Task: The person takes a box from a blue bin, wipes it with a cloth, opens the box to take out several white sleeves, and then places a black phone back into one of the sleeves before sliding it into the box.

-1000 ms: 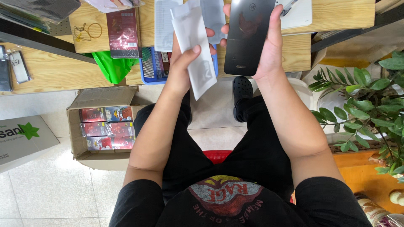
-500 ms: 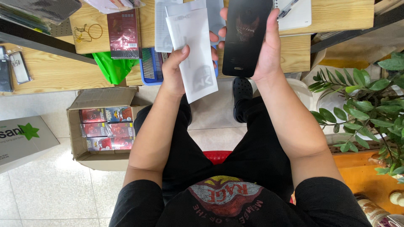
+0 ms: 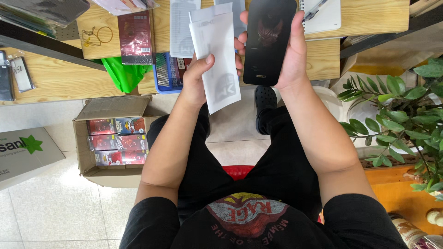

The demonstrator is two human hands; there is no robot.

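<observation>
So my left hand point(image 3: 197, 78) is pinched shut on a white paper sleeve point(image 3: 216, 57), thumb across its front, held up over the wooden desk point(image 3: 369, 18). Right hand point(image 3: 288, 50) is wrapped around a dark glass panel point(image 3: 268, 39) — fingers curled on its edges, just beside the sleeve. Both block part of the blue basket point(image 3: 167, 74) behind them. Around me: a green bag point(image 3: 122, 74), a cardboard box point(image 3: 115, 138) of red packs on the floor, and a leafy plant point(image 3: 401, 120) off to the right.
</observation>
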